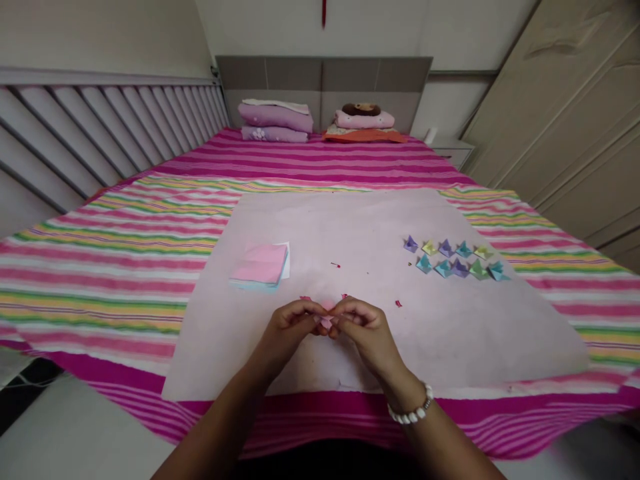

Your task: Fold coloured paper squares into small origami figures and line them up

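Observation:
Between my two hands is a small piece of folded pink paper (326,323), low over the near middle of the pale sheet. My left hand (293,327) pinches its left side with thumb and fingers. On its right side my right hand (363,327), with a white beaded bracelet at the wrist, grips it the same way. The fingers cover most of the paper, so its full shape is hidden. Left of and beyond my hands lies a stack of square paper (261,263), pink on top with blue and white edges below.
Two rows of small folded paper shapes (460,268) in purple, yellow, blue and green stand at the right. Small red scraps (399,304) dot the pale sheet (350,227), which lies on a striped bedspread (120,267). Folded bedding (275,120) is at the headboard.

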Motion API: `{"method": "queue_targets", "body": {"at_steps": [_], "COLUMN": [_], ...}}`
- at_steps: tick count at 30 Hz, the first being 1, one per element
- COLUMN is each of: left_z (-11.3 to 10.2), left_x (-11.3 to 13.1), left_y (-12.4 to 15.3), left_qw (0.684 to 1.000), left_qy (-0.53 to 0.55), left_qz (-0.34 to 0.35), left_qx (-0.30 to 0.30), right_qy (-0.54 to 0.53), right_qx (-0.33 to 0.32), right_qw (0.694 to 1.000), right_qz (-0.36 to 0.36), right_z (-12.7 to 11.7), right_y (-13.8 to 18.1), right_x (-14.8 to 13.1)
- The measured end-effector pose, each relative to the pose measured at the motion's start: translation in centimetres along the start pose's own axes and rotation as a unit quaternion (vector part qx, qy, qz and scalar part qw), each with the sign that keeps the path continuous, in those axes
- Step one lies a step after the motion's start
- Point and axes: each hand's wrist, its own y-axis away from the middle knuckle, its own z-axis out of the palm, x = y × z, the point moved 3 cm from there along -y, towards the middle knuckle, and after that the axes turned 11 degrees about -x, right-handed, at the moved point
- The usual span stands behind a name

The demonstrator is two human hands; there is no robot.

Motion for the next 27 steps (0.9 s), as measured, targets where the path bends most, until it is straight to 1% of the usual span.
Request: {"method": "queue_targets", "body": {"at_steps": [4,8,10,14,17,21,23,27], "left_z": [0.04,0.15,0.26,0.4,0.26,-0.12,-0.15,0.12], "left_x": [0.12,0.19,0.13,-0.1,-0.41,-0.78,-0.68,-0.14], "left_y": [0.01,-0.14,-0.2,-0.31,-0.42,-0.53,-0.54,-0.46], "left_qw": [1.0,0.999,0.999,0.999,0.998,0.997,0.997,0.996], "left_qy": [0.004,0.003,0.005,-0.002,-0.005,0.004,-0.005,-0.07], "left_qz": [-0.007,-0.023,-0.027,-0.015,-0.001,-0.023,-0.032,-0.032], "left_qx": [-0.001,0.033,0.041,0.042,0.058,0.079,0.07,0.033], "right_qy": [0.001,0.008,0.01,-0.005,-0.014,0.029,0.045,0.058], "right_qx": [-0.011,-0.033,-0.036,-0.006,0.019,0.05,0.051,0.042], "right_qw": [1.0,0.999,0.999,1.0,1.0,0.998,0.998,0.997], "right_qz": [0.011,0.01,0.011,0.022,0.012,0.003,0.002,0.002], "right_z": [0.01,0.17,0.22,0.16,0.01,-0.42,-0.48,-0.13], "right_y": [0.07,0.17,0.15,-0.1,-0.37,-0.5,-0.48,-0.41], "right_x": [0.03,-0.2,-0.16,0.33,0.58,0.51,0.39,0.14]}}
